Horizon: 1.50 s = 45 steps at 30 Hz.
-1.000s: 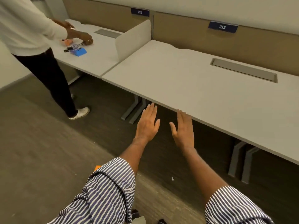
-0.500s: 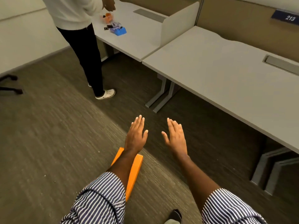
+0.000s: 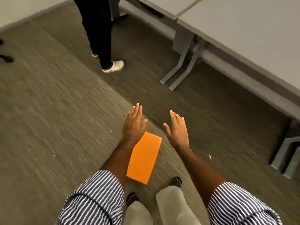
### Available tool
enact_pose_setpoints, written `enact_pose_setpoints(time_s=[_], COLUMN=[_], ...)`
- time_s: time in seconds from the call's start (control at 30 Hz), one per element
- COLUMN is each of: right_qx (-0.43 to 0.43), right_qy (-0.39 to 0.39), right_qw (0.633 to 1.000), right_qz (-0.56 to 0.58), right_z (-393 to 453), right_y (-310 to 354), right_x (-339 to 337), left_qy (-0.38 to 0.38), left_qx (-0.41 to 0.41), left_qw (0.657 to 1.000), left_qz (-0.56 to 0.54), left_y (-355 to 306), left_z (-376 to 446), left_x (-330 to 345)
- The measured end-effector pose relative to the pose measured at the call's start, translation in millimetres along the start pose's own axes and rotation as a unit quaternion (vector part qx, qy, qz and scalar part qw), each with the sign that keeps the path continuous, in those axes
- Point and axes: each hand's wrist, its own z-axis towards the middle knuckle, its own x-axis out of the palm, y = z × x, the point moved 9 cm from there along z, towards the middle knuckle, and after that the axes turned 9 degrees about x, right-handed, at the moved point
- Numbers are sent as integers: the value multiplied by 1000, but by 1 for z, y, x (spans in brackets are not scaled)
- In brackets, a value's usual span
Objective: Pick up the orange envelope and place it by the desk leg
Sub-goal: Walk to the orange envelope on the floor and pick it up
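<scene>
The orange envelope (image 3: 143, 157) lies flat on the carpet just in front of my feet, long side pointing away from me. My left hand (image 3: 133, 125) hovers above its far left corner, fingers spread, holding nothing; my forearm covers the envelope's left edge. My right hand (image 3: 177, 129) is open too, to the right of the envelope and apart from it. The grey desk (image 3: 243, 28) stands at the upper right, with a pair of grey desk legs (image 3: 180, 70) on the floor beyond my hands.
Another person's dark trouser legs (image 3: 99, 33) and white shoe (image 3: 114, 66) stand at the top centre beside a second desk. More desk legs (image 3: 289, 156) sit at the right edge. A chair base (image 3: 5, 57) shows at the far left. Carpet lies all around.
The view has tilted down from the desktop to the floor. The orange envelope has come fully into sight under my hands, which stay open and have lowered toward it.
</scene>
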Motion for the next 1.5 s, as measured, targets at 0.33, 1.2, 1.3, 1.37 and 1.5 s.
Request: enact_pose_setpoints(time_s=[0.33, 1.2, 1.3, 1.37, 1.5], right_qx=[52, 294, 303, 294, 290], right_qy=[62, 187, 158, 130, 97], right_qw=[996, 895, 888, 884, 872], right_qz=[37, 280, 308, 340, 383], right_z=[38, -42, -24, -4, 50], right_y=[-119, -281, -292, -294, -293], right_x=[255, 496, 459, 424, 348], left_qy=[36, 148, 154, 150, 145], left_qx=[-103, -405, -384, -352, -293], left_qw=[992, 886, 894, 907, 925], left_qz=[-62, -170, -173, -178, -193], left_y=[186, 371, 343, 320, 268], left_z=[-17, -153, -125, -92, -10], left_x=[207, 435, 425, 412, 380])
